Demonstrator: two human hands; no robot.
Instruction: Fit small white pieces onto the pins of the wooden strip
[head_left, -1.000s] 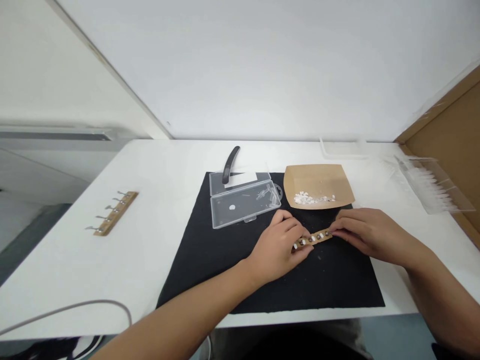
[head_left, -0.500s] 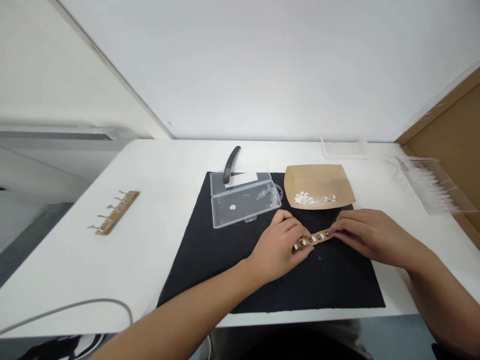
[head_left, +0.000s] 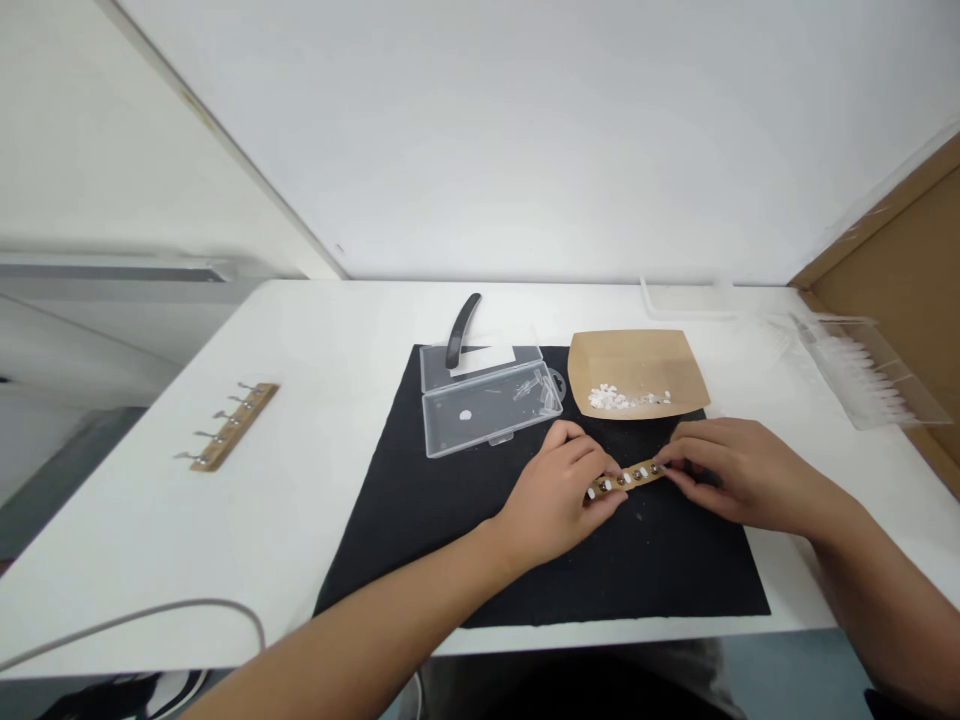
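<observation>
The left hand [head_left: 559, 495] pinches the narrow brown strip [head_left: 639, 475], which carries shiny round studs and white ovals, over the matte black mat [head_left: 480, 545]. The right hand [head_left: 739, 475] closes its fingertips at the strip's three-o'clock end; perhaps they hold something small, I cannot tell. At twelve o'clock lies the smooth paper tray [head_left: 637, 360] with white bits. Fingers hide the strip's nine-o'clock end.

Narrow tan strip [head_left: 631, 484], dark shiny studs [head_left: 637, 475] alternating with white pieces [head_left: 627, 478], slanted over black mat [head_left: 600, 570]
</observation>
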